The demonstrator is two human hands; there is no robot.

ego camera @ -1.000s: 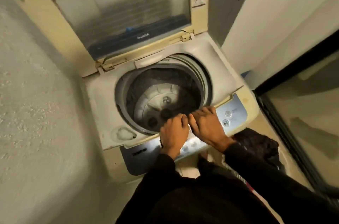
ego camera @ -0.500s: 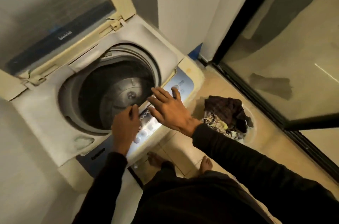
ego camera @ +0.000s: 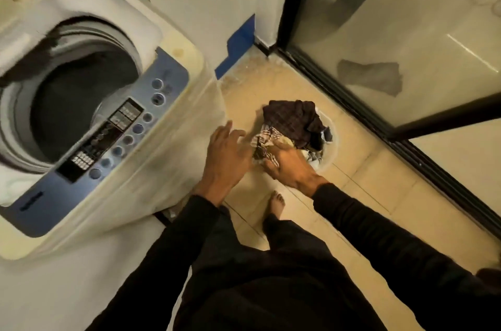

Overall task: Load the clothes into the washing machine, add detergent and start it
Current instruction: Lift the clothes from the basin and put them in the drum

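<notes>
Now, starting at your left, the cream top-loading washing machine with the blue control panel stands with its dark round drum uncovered and, as far as the dim view shows, nothing in it, so loading has yet to begin. Your left hand hovers just beside the machine's front corner, fingers spread and holding nothing. Bring it across to the pile so both hands share the lift. Your right hand is lower, lying on the near edge of the heap of crumpled clothes; its fingers curl into the fabric, but you cannot tell whether they have closed on a piece.

The clothes sit in a round pale basin on the beige tiled floor, near the machine's right side and well apart from the drum opening. On top lies a dark checked garment; under it, beneath your right hand, is a lighter plaid cloth in white and brown. They look soft and tangled, so scoop from underneath rather than pinching one corner, or pieces may trail and drop. Gather a moderate armful, lift it clear of the basin's rim, and carry it over the control panel without brushing the buttons.
</notes>
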